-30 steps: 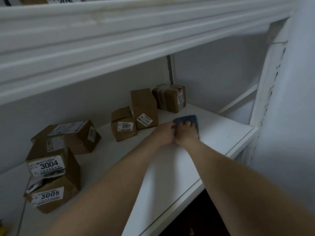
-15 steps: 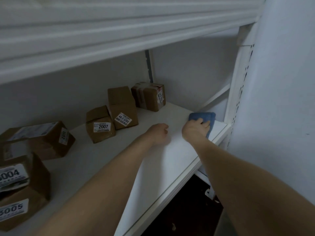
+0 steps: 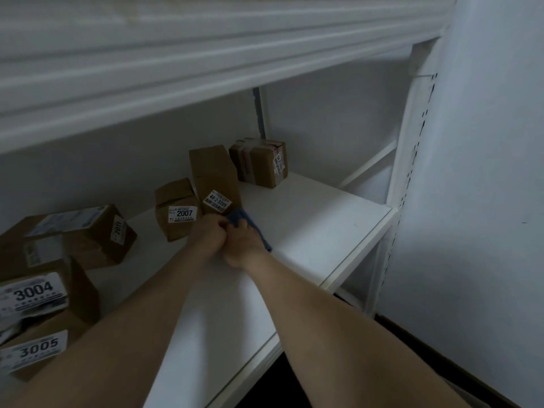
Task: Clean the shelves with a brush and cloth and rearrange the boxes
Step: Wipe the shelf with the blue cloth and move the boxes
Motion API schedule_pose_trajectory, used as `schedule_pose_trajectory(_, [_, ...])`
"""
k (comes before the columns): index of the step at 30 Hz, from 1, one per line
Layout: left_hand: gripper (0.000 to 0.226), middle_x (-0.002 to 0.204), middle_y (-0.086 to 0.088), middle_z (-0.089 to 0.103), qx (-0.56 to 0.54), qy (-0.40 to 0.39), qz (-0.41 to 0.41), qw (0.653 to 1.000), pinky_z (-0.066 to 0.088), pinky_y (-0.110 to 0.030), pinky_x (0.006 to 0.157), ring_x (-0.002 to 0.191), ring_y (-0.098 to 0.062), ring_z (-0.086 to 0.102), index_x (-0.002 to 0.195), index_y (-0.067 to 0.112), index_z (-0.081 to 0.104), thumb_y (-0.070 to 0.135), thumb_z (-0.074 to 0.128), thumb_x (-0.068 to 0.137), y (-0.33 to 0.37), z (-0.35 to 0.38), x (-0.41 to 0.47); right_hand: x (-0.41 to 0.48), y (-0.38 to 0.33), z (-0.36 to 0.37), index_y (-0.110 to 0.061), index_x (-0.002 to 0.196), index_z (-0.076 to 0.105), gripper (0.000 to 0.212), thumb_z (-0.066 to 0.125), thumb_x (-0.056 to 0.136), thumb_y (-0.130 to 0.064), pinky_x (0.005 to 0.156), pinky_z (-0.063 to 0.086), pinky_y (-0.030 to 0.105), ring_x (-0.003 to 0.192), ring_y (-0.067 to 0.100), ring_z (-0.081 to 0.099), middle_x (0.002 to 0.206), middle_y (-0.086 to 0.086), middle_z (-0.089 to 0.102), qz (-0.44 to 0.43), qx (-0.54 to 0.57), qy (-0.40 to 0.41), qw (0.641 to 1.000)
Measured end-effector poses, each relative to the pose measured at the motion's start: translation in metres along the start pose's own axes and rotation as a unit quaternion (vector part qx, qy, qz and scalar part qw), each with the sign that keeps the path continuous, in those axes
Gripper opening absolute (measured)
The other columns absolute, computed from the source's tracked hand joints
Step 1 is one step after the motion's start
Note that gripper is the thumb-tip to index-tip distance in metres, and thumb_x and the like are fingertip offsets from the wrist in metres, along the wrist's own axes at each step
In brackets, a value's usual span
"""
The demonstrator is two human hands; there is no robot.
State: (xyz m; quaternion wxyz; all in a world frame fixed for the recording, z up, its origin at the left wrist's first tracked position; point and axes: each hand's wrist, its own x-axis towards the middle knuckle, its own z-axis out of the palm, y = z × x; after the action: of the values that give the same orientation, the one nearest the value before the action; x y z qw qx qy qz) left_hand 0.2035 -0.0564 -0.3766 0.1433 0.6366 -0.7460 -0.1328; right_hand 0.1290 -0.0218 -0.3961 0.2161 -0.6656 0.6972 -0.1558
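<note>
The right hand [image 3: 245,245] rests on the white shelf [image 3: 323,231] with the blue cloth [image 3: 239,217] under it. Its grip is drawn together, the fingers bent over the cloth and holding it down on the board, so that only a fold ahead of the fingertips and a strip along the hand's right side show. The left hand [image 3: 209,234] lies just beside it, knuckle against knuckle. Its grip is curled tight, the fingertips meeting the cloth's near edge, but I cannot tell whether they pinch the fabric or only touch it. The cloth sits right at the foot of the tall cardboard box labelled 46-2-3205 [image 3: 213,178], touching or nearly touching its front lower corner. To the left of that box, close against it, stands the smaller box 2007 [image 3: 176,212], tilted slightly. Behind and to the right, near the back wall, is a taped box [image 3: 259,161], apart from the others. Farther left along the shelf lies box 2011 [image 3: 85,234], tipped at an angle, and nearest the camera box 3004 [image 3: 44,290] sits on top of box 3005 [image 3: 35,348]. Both forearms reach in from the lower edge, crossing the front lip of the shelf. The upper shelf [image 3: 206,69] runs overhead, and a white slotted upright [image 3: 412,142] stands at the right end beside the wall [image 3: 485,172].
</note>
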Motion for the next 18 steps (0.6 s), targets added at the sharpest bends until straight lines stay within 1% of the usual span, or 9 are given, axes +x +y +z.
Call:
schedule_pose_trajectory(2, [0.033, 0.128, -0.012, 0.06, -0.033, -0.009, 0.033, 0.999, 0.038, -0.028, 0.095, 0.118, -0.027, 0.054, 0.122, 0.013, 0.063, 0.009, 0.044, 0.096, 0.015, 0.002, -0.009, -0.002, 0.011, -0.008, -0.013, 0.146, 0.034, 0.051, 0.046, 0.097, -0.016, 0.107, 0.037, 0.041, 0.13, 0.034, 0.04, 0.148, 0.016, 0.028, 0.029, 0.012, 0.015, 0.999])
schedule_pose_trajectory(5, [0.033, 0.128, -0.017, 0.058, -0.076, -0.04, 0.09, 0.992, 0.038, -0.028, 0.096, 0.118, -0.028, 0.054, 0.125, 0.007, 0.059, 0.007, 0.041, 0.097, 0.047, 0.013, -0.018, -0.011, 0.037, -0.024, -0.009, 0.141, 0.04, 0.05, 0.053, 0.093, -0.014, 0.104, 0.038, 0.041, 0.13, 0.033, 0.04, 0.146, 0.015, 0.03, 0.097, -0.01, 0.052, 0.994])
schedule_pose_trajectory(7, [0.033, 0.129, -0.018, 0.057, -0.075, -0.069, 0.101, 0.99, 0.039, -0.03, 0.096, 0.118, -0.029, 0.054, 0.126, 0.005, 0.057, 0.008, 0.039, 0.099, 0.07, 0.023, -0.019, -0.011, 0.052, -0.039, -0.008, 0.14, 0.042, 0.05, 0.056, 0.092, -0.011, 0.102, 0.04, 0.04, 0.13, 0.032, 0.041, 0.146, 0.015, 0.032, 0.141, 0.005, 0.047, 0.989])
schedule_pose_trajectory(10, [0.032, 0.128, -0.017, 0.057, -0.063, -0.11, 0.083, 0.988, 0.04, -0.029, 0.094, 0.118, -0.029, 0.054, 0.125, 0.002, 0.056, 0.01, 0.038, 0.099, 0.097, 0.035, -0.016, -0.015, 0.079, -0.064, 0.003, 0.128, 0.052, 0.032, 0.04, 0.101, -0.008, 0.097, 0.044, 0.037, 0.121, 0.032, 0.052, 0.135, 0.021, 0.051, 0.189, 0.036, 0.063, 0.979])
schedule_pose_trajectory(11, [0.032, 0.128, -0.016, 0.058, -0.06, -0.118, 0.089, 0.987, 0.04, -0.028, 0.094, 0.119, -0.029, 0.053, 0.125, 0.003, 0.056, 0.01, 0.041, 0.099, 0.103, 0.038, -0.016, -0.017, 0.088, -0.073, 0.004, 0.124, 0.055, 0.031, 0.037, 0.101, -0.008, 0.095, 0.044, 0.035, 0.118, 0.031, 0.055, 0.13, 0.021, 0.055, 0.181, 0.03, 0.078, 0.98])
schedule_pose_trajectory(12, [0.032, 0.129, -0.015, 0.057, -0.053, -0.124, 0.101, 0.986, 0.04, -0.027, 0.095, 0.12, -0.028, 0.053, 0.126, 0.005, 0.056, 0.011, 0.043, 0.098, 0.109, 0.041, -0.017, -0.02, 0.102, -0.082, 0.002, 0.119, 0.059, 0.03, 0.041, 0.1, -0.011, 0.094, 0.045, 0.035, 0.114, 0.031, 0.056, 0.125, 0.02, 0.057, 0.175, 0.022, 0.122, 0.977])
schedule_pose_trajectory(13, [0.033, 0.13, -0.013, 0.057, -0.04, -0.13, 0.115, 0.984, 0.039, -0.026, 0.097, 0.121, -0.026, 0.052, 0.128, 0.007, 0.056, 0.011, 0.045, 0.097, 0.114, 0.044, -0.018, -0.023, 0.119, -0.089, -0.003, 0.117, 0.062, 0.029, 0.046, 0.097, -0.015, 0.094, 0.047, 0.038, 0.113, 0.032, 0.055, 0.123, 0.018, 0.056, 0.175, 0.008, 0.169, 0.97])
schedule_pose_trajectory(15, [0.038, 0.134, -0.009, 0.055, -0.021, -0.139, 0.139, 0.98, 0.037, -0.024, 0.099, 0.124, -0.024, 0.05, 0.132, 0.011, 0.054, 0.009, 0.047, 0.095, 0.126, 0.051, -0.024, -0.034, 0.149, -0.101, -0.009, 0.122, 0.06, 0.032, 0.05, 0.092, -0.016, 0.098, 0.044, 0.04, 0.12, 0.033, 0.047, 0.128, 0.014, 0.05, 0.219, -0.016, 0.211, 0.953])
schedule_pose_trajectory(18, [0.039, 0.135, -0.008, 0.054, -0.005, -0.166, 0.167, 0.972, 0.037, -0.025, 0.1, 0.124, -0.024, 0.049, 0.132, 0.014, 0.055, 0.007, 0.046, 0.094, 0.144, 0.061, -0.027, -0.042, 0.179, -0.113, -0.007, 0.129, 0.052, 0.039, 0.05, 0.091, -0.013, 0.098, 0.039, 0.038, 0.125, 0.032, 0.038, 0.135, 0.014, 0.042, 0.273, -0.033, 0.209, 0.938])
